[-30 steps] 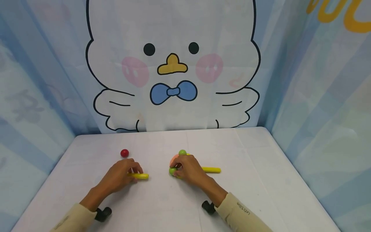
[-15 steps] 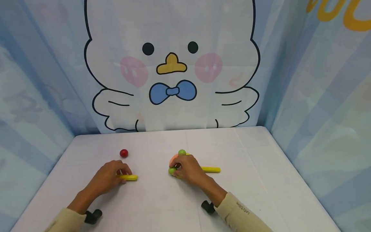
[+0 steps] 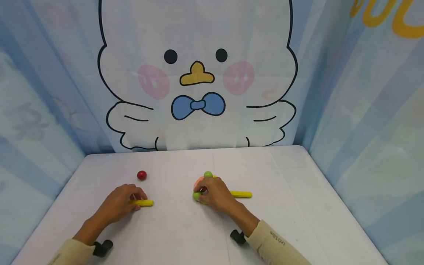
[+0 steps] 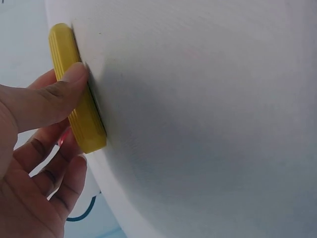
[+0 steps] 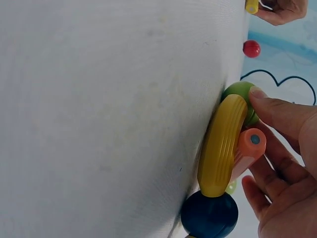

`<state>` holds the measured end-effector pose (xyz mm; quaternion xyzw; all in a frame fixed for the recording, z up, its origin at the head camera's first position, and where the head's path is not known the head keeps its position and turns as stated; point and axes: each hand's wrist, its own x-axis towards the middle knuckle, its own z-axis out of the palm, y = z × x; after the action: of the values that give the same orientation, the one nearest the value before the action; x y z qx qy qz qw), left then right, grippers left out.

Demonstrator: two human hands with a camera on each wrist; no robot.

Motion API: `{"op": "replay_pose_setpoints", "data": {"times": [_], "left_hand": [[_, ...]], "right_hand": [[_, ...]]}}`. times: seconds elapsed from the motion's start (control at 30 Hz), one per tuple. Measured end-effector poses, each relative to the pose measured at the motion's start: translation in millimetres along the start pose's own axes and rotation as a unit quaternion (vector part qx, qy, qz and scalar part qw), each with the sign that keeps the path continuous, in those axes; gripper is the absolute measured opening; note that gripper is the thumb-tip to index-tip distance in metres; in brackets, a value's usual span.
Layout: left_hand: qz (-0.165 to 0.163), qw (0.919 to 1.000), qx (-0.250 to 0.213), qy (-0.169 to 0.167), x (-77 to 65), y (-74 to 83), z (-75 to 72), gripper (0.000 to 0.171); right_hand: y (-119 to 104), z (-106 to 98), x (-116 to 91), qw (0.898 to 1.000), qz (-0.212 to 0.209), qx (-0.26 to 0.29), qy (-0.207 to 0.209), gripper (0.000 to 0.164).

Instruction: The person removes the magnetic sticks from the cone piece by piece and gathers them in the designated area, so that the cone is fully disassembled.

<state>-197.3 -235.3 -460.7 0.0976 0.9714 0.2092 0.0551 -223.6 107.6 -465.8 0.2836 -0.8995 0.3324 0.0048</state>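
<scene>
Looked like a joining step: steadied a part-built cluster with the right hand (image 3: 215,192), with a separate piece at the ready in the left hand (image 3: 120,202). Pinched that piece, a straight ribbed yellow bar of plastic-looking material (image 4: 88,130), between left thumb and fingers — a narrow grip, low at the white table (image 3: 179,232), to the left of the cluster and well apart from it. Held the cluster by its nearer glossy green ball (image 5: 239,90), with right thumb and fingers closed in on it. Made out, at that ball, a slightly bent ribbed yellow bar (image 5: 223,146) running to a dark blue ball (image 5: 209,213), with a coral-pink rod with a blue-dotted end (image 5: 250,148) just beside. Saw also, from the head, a farther small green ball (image 3: 208,174) and a slim yellow bar (image 3: 242,194) jutting rightward past the hand. Could not tell every joint, for the hand in front. Judged the next move to call for a free end of the left bar squared up to a ball, then a firm push; noted a glossy red ball (image 3: 141,175), loose on the table beyond the left hand, as a possible partner. Compared with a second earlier, drew the left hand and its bar leftward, farther from the cluster — but kept the right hand, cluster and red ball practically in place.
</scene>
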Motion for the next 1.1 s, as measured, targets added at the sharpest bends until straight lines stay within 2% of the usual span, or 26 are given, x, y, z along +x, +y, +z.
{"op": "replay_pose_setpoints", "data": {"times": [0.23, 0.4, 0.6, 0.9, 1.1], "left_hand": [[0.022, 0.9996, 0.014, 0.013, -2.8, 7.7, -2.3, 0.035], [0.036, 0.9983, 0.019, 0.042, -4.0, 23.7, -3.1, 0.036], [0.07, 0.9946, 0.023, 0.074, -2.3, 47.4, -1.8, 0.036], [0.075, 0.9946, 0.007, 0.072, 6.4, 85.3, 8.2, 0.033], [0.105, 0.9907, -0.002, 0.087, 14.4, 103.5, 19.1, 0.033]], "right_hand": [[0, 1, 0, 1.0, -0.006, 0.001, 0.004, 0.024], [1, 1, 0, 1.0, -0.016, 0.008, 0.014, 0.022], [2, -4, 1, 0.998, -0.029, 0.016, 0.052, 0.019], [8, -17, 1, 0.996, 0.033, 0.056, 0.068, 0.025], [15, -27, 5, 0.993, 0.046, 0.069, 0.086, 0.029]]}}
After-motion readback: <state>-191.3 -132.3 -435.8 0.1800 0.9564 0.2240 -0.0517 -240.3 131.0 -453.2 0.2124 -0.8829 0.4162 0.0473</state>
